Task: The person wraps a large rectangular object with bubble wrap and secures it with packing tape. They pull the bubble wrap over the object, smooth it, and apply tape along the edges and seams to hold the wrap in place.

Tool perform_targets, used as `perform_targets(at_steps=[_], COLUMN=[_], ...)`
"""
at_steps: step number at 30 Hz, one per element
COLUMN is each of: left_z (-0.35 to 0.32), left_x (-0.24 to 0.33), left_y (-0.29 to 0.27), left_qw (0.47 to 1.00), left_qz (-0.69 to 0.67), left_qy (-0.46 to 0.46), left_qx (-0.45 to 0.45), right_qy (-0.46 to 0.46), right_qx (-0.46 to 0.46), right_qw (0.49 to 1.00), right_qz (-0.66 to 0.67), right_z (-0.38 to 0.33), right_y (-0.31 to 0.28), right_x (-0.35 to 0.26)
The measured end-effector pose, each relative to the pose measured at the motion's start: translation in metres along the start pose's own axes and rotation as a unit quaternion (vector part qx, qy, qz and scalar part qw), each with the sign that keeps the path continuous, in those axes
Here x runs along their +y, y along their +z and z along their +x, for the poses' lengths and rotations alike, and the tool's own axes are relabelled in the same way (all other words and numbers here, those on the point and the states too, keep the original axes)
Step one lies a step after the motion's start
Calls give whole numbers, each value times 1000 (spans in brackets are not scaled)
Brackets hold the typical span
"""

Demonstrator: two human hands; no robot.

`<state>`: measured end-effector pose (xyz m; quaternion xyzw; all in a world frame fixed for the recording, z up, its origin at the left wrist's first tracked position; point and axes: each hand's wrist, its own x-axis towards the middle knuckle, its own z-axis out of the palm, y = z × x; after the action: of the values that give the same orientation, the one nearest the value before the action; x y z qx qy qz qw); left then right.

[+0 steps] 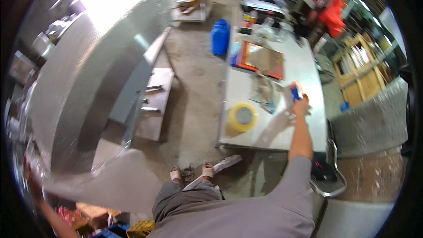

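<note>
My right hand reaches over the white table and is closed on a blue and orange object that looks like a tape dispenser; motion blurs it. Far out at the left rim, my left hand grips the edge of a translucent wrapping sheet; its fingers are dark and partly lost at the rim. The sheet stretches from that hand toward my legs, below a large wrapped panel standing on my left. A thick roll of yellow tape lies near the table's front left corner.
On the white table are a red-framed flat item, a crumpled cloth or bag and bottles farther back. A blue jug stands on the floor. A metal-framed chair is at right; crates sit lower left.
</note>
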<state>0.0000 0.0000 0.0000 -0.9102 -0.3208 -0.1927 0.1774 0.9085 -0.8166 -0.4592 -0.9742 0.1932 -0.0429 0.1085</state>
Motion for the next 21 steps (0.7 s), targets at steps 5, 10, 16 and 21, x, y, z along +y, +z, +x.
perform_targets(at_steps=[5, 10, 16, 21], left_z=[-26, -18, -49, -72], left_x=[63, 82, 42, 6], left_y=[107, 73, 64, 72], left_qw=[924, 839, 839, 827], left_qz=[-358, -489, -480, -505], left_qy=[-127, -227, -216, -198], left_qx=[41, 74, 137, 147], right_qy=[-252, -178, -398, -487], right_qx=[257, 99, -6, -37], right_qw=[930, 939, 776, 742], right_qz=[-73, 278, 489, 459], right_z=[64, -10, -219, -399], right_y=[0, -46, -158, -222], right_x=[98, 29, -149, -308])
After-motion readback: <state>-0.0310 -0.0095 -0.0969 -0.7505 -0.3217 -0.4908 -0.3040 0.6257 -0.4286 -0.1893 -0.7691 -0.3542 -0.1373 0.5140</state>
